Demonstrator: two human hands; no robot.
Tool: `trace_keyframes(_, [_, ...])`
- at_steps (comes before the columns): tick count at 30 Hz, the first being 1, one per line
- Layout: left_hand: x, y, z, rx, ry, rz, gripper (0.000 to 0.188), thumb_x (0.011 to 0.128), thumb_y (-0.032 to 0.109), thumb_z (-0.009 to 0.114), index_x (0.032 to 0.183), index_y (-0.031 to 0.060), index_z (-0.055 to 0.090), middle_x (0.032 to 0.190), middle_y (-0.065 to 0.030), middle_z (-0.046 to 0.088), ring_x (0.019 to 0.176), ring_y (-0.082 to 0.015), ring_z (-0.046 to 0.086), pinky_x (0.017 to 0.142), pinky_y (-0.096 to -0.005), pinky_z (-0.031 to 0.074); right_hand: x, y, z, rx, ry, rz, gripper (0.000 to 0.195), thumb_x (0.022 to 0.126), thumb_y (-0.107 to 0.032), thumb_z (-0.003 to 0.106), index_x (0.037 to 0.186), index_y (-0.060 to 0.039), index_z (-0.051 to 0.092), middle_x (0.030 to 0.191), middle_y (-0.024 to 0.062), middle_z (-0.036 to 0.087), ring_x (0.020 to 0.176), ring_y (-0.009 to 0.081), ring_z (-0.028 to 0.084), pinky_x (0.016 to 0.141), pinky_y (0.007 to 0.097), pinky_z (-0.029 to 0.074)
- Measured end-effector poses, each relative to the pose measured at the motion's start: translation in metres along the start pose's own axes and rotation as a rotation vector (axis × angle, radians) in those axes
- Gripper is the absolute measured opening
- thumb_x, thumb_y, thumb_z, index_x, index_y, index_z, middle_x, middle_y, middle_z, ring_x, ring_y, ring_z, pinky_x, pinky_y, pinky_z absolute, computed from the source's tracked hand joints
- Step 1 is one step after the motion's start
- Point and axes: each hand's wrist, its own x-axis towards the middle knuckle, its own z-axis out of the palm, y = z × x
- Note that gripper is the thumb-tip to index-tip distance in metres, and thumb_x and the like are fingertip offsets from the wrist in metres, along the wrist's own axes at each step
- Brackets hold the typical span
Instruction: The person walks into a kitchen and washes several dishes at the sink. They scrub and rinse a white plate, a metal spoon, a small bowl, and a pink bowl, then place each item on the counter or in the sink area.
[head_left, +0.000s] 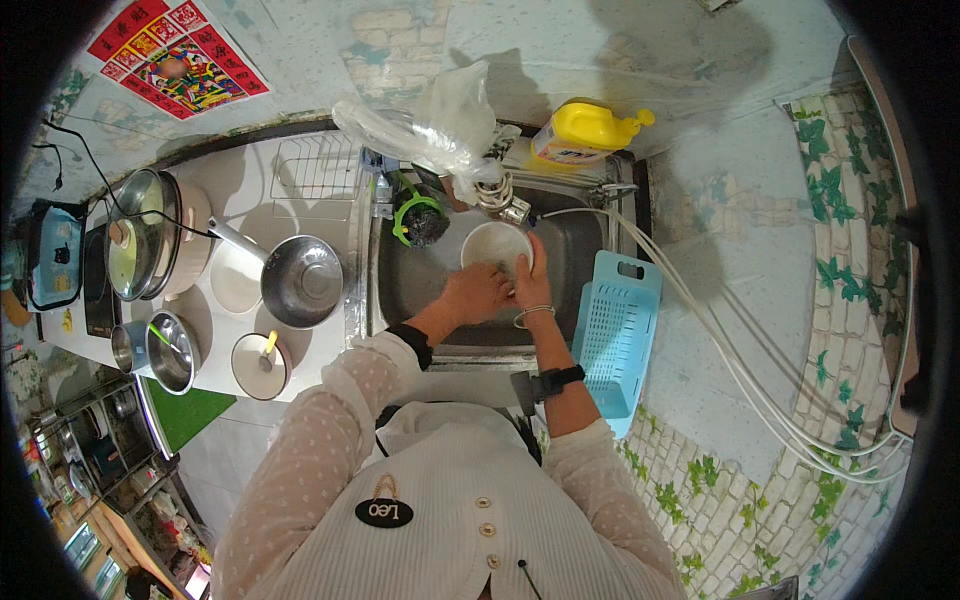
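Over the steel sink (420, 285) my right hand (532, 274) grips the right rim of a white bowl (491, 244). My left hand (476, 294) is at the bowl's near edge, its fingers curled; whether it holds anything is hidden. The metal faucet (502, 201) stands just beyond the bowl. To the left of the bowl, a green strainer-like holder (409, 206) with a dark scouring pad (426, 225) sits at the sink's far left.
A light-blue plastic basket (616, 337) stands at the sink's right, near a yellow bottle (585, 131) behind. On the left counter are a steel saucepan (302, 281), a wire rack (315, 176), an electric pot (187, 236), a steel bowl (172, 352) and a white bowl with a spoon (259, 371).
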Motion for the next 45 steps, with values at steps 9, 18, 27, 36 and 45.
trace_keyframes(9, [-0.020,-0.024,-0.007,0.199,0.288,0.074,0.019,0.080,0.019,0.059,0.093,0.0061,0.063,0.090,-0.0116,0.059,0.091,-0.0319,0.054,0.081,-0.0461,0.042,-0.004,-0.025,-0.003,0.219,-0.081,0.129,0.042,0.096,-0.024,0.038,0.137,-0.0210,0.031,0.131,0.0140,0.042,0.106,0.0318,0.054,0.078,0.0402,0.053])
trace_keyframes(18, [-0.010,-0.021,0.017,-1.122,0.402,-0.744,0.032,0.089,0.019,0.055,0.108,-0.0049,0.046,0.087,-0.0136,0.056,0.083,-0.0241,0.061,0.058,-0.0396,0.052,0.004,-0.006,0.014,-0.019,0.128,-0.286,0.054,0.086,-0.004,0.042,0.137,-0.0183,0.030,0.134,0.0174,0.039,0.105,0.0361,0.054,0.074,0.0402,0.056])
trace_keyframes(27, [0.001,-0.060,-0.011,0.241,0.383,-0.311,0.021,0.084,0.016,0.056,0.099,0.0041,0.050,0.093,-0.0125,0.056,0.086,-0.0264,0.062,0.061,-0.0326,0.055,-0.015,-0.048,0.000,-0.333,-0.222,0.036,0.073,0.076,0.007,0.048,0.136,-0.0308,0.031,0.119,0.0237,0.046,0.101,0.0432,0.054,0.086,0.0505,0.046])
trace_keyframes(36, [0.002,-0.058,-0.034,0.331,0.356,-0.050,0.025,0.081,0.013,0.053,0.106,0.0059,0.051,0.096,-0.0103,0.054,0.091,-0.0288,0.059,0.064,-0.0360,0.054,-0.007,-0.038,0.011,-0.292,-0.412,0.117,0.068,0.085,0.001,0.044,0.139,-0.0319,0.021,0.123,0.0233,0.044,0.100,0.0389,0.057,0.074,0.0435,0.056])
trace_keyframes(45, [-0.019,-0.034,0.000,0.237,0.519,-0.176,0.049,0.078,0.009,0.060,0.123,-0.0006,0.043,0.121,-0.0157,0.045,0.106,-0.0321,0.053,0.075,-0.0368,0.053,-0.017,-0.042,0.020,0.550,-0.169,0.453,0.054,0.095,-0.021,0.045,0.141,-0.0259,0.018,0.132,0.0167,0.039,0.102,0.0347,0.057,0.069,0.0396,0.059])
